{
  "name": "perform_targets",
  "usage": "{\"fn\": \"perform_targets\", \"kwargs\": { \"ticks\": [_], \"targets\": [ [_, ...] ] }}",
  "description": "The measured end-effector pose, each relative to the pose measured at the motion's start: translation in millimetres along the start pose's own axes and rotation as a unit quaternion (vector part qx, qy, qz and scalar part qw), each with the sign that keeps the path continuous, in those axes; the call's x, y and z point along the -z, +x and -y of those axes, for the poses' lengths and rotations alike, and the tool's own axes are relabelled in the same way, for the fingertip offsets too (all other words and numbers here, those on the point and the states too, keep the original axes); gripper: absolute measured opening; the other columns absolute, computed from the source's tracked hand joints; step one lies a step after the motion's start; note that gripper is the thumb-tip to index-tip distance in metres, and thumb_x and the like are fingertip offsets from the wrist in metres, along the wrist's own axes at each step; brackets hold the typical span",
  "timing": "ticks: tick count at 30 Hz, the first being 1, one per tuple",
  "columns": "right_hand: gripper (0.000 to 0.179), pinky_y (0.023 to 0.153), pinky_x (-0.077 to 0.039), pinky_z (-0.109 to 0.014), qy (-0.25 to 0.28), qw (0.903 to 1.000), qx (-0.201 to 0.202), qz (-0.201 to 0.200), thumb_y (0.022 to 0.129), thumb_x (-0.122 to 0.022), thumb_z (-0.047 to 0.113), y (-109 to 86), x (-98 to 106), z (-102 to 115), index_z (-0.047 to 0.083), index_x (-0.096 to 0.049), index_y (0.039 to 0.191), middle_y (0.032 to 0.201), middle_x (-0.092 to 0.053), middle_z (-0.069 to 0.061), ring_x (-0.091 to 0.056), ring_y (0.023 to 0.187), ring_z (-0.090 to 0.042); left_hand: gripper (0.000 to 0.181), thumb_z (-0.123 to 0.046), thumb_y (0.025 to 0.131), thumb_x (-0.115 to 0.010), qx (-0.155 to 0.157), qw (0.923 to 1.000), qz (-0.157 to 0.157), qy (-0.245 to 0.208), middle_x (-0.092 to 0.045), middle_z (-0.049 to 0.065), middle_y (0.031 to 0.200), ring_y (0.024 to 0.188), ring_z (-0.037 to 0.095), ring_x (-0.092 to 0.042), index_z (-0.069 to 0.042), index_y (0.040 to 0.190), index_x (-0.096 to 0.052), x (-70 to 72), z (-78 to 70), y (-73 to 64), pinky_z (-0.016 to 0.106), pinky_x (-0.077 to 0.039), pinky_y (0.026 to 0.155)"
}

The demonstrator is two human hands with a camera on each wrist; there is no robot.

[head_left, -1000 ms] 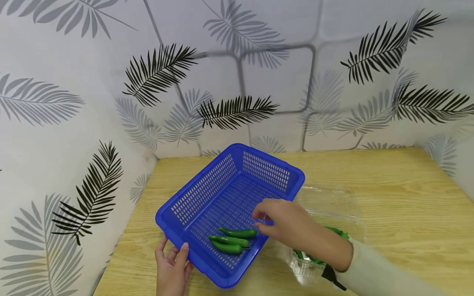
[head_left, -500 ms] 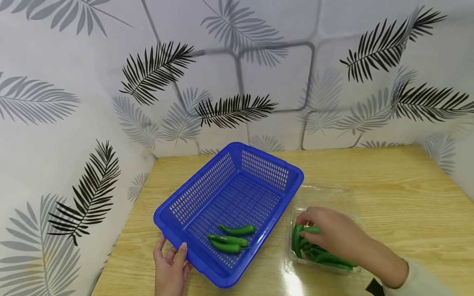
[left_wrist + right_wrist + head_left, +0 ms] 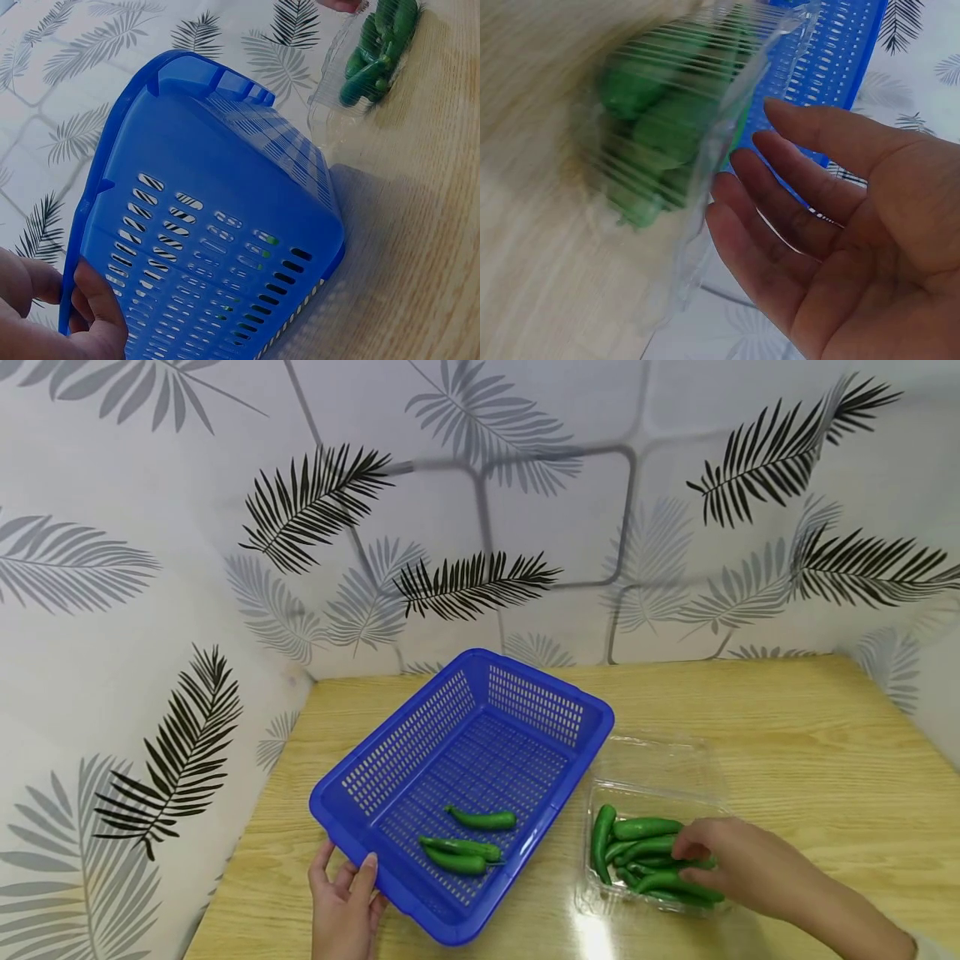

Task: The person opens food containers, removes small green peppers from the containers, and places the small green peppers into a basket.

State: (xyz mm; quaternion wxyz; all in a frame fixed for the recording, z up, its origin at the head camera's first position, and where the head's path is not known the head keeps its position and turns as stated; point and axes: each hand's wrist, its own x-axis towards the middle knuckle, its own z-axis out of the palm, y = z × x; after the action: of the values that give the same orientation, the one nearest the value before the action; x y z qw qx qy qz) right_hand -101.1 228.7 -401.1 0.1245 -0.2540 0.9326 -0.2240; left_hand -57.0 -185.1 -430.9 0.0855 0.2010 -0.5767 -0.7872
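Note:
My left hand point(image 3: 343, 902) grips the near-left rim of a blue plastic basket point(image 3: 510, 760), thumb inside and fingers beneath. In the left wrist view the basket point(image 3: 180, 150) is tilted up off the table. Inside lie 3 green peppers point(image 3: 459, 847) near its front corner. Beside it stands a clear plastic box point(image 3: 591, 881) holding several green peppers point(image 3: 648, 828). Over the right side of this box is my right hand point(image 3: 750, 864), covering some peppers in the head view. In the right wrist view its fingers point(image 3: 757, 187) are spread and slightly bent, with nothing between them.
The box's clear lid point(image 3: 652, 762) lies folded back behind it. Everything is on a wood-grain table point(image 3: 810, 735), and a leaf-patterned wall covering point(image 3: 555, 518) rises along its back and left.
My right hand has moved from above the basket over to the box, then further right across the peppers. The left hand keeps its grip on the basket rim.

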Motion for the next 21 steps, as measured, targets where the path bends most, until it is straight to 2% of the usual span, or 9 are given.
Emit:
{"fn": "perform_targets", "kwargs": {
  "ticks": [4, 7, 16, 21],
  "targets": [
    [0.013, 0.061, -0.049, -0.026, 0.019, 0.9994, 0.029, 0.01, 0.078, -0.072, 0.009, -8.1, -3.5, -11.7, 0.016, -0.066, 0.087, 0.083, -0.06, 0.013, -0.055, 0.073, -0.002, 0.063, -0.01, 0.095, -0.053, -0.002, 1.0, -0.001, -0.003, -0.054, 0.001, 0.099, 0.074, 0.007, -0.057, -0.02, 0.139, -0.008, 0.0, -0.8, -0.3, 0.024, -0.051, 0.061],
    [0.013, 0.06, -0.049, -0.026, 0.026, 0.9987, 0.043, 0.01, 0.079, -0.071, 0.008, -10.1, -6.6, -16.7, 0.017, -0.065, 0.087, 0.082, -0.06, 0.014, -0.054, 0.073, 0.0, 0.062, -0.01, 0.095, -0.052, -0.002, 1.0, -0.003, -0.001, -0.054, 0.0, 0.099, 0.074, 0.007, -0.057, -0.021, 0.138, -0.009, -0.2, -1.1, -0.3, 0.024, -0.051, 0.061],
    [0.015, 0.059, -0.049, -0.026, 0.034, 0.9984, 0.041, 0.017, 0.076, -0.075, 0.008, -7.6, -15.3, -20.4, 0.013, -0.065, 0.086, 0.081, -0.06, 0.011, -0.055, 0.071, -0.003, 0.061, -0.009, 0.095, -0.052, -0.004, 1.0, 0.0, 0.001, -0.054, 0.003, 0.102, 0.075, 0.008, -0.058, -0.02, 0.138, -0.01, 1.4, 0.4, 0.3, 0.024, -0.051, 0.062],
    [0.019, 0.056, -0.046, -0.026, 0.007, 0.9989, 0.046, 0.0, 0.073, -0.076, 0.006, -4.4, -22.3, -21.5, 0.015, -0.063, 0.082, 0.079, -0.056, 0.013, -0.051, 0.069, -0.001, 0.061, -0.01, 0.096, -0.052, 0.0, 1.0, -0.004, 0.003, -0.053, 0.003, 0.103, 0.076, 0.008, -0.058, -0.021, 0.138, -0.01, 1.7, 0.4, 1.1, 0.024, -0.051, 0.063]
  ]
}}
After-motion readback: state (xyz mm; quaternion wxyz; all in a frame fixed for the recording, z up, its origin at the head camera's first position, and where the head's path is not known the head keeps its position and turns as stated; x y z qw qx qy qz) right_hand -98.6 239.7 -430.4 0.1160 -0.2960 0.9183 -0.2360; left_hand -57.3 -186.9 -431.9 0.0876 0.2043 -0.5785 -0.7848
